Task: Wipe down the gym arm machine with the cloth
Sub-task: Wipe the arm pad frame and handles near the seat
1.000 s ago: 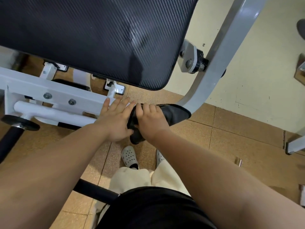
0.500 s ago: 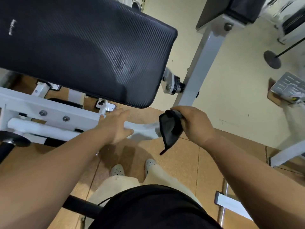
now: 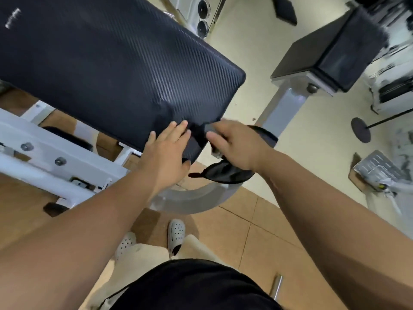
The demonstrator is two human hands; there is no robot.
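Note:
The arm machine's big black textured pad (image 3: pixel 107 70) fills the upper left, mounted on a white frame (image 3: pixel 73 162) with a grey curved tube (image 3: pixel 196 198) below. My left hand (image 3: pixel 166 153) lies flat with straight fingers on the pad's near right corner. My right hand (image 3: pixel 237 146) holds the dark cloth (image 3: pixel 223 172) at that same corner; the cloth hangs under the palm and bunches beyond the fingers. The grey upright post (image 3: pixel 281 108) stands just behind my right hand.
A second black pad (image 3: pixel 330 52) sits on top of the grey post at the upper right. More white gym equipment (image 3: pixel 393 90) stands at the far right, with a black disc base (image 3: pixel 360 130) on the pale floor. My feet in white clogs (image 3: pixel 176 233) stand on brown tiles.
Both hands rose from the white frame tube to the pad's near corner. My right hand carried the cloth left off the grey post; my left hand left the frame and lies on the pad.

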